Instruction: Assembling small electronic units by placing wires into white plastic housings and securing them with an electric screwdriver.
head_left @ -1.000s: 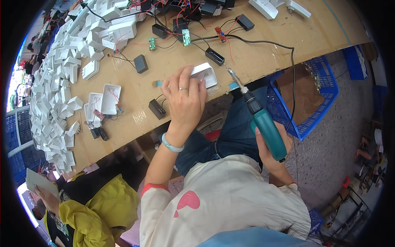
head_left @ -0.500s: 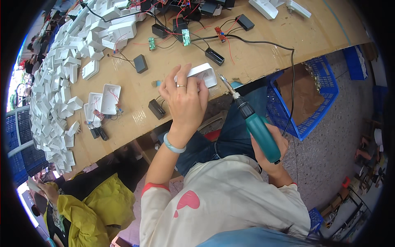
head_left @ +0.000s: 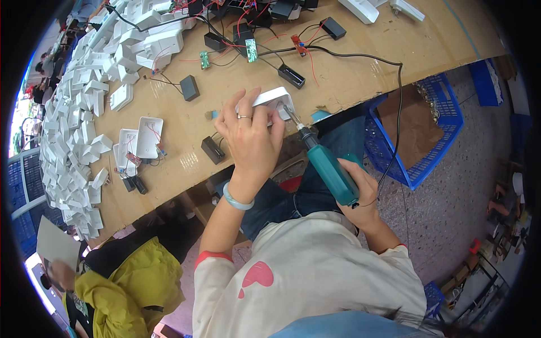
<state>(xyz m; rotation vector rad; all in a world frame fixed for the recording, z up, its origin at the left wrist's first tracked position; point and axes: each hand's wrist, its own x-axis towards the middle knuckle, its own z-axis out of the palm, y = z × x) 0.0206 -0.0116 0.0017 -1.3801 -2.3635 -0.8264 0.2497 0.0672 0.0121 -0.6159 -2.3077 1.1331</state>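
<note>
Head view: I see my left hand (head_left: 252, 137) closed over a white casing (head_left: 274, 101) at the near edge of the worktop (head_left: 360, 62). My right hand (head_left: 360, 194) grips a teal driver (head_left: 329, 169), its bit touching the casing. Left lies a heap of white casings (head_left: 73, 129); right of my knees stands a blue basket (head_left: 434, 146).

Your left hand (head_left: 252, 141) rests on the casing (head_left: 274, 100) at the counter (head_left: 360, 62) edge; your right hand (head_left: 360, 194) holds the screwdriver (head_left: 329, 169) just right of it. Basket (head_left: 417, 129) sits on the floor to the right; casing pile (head_left: 73, 124) on the counter's left.
</note>
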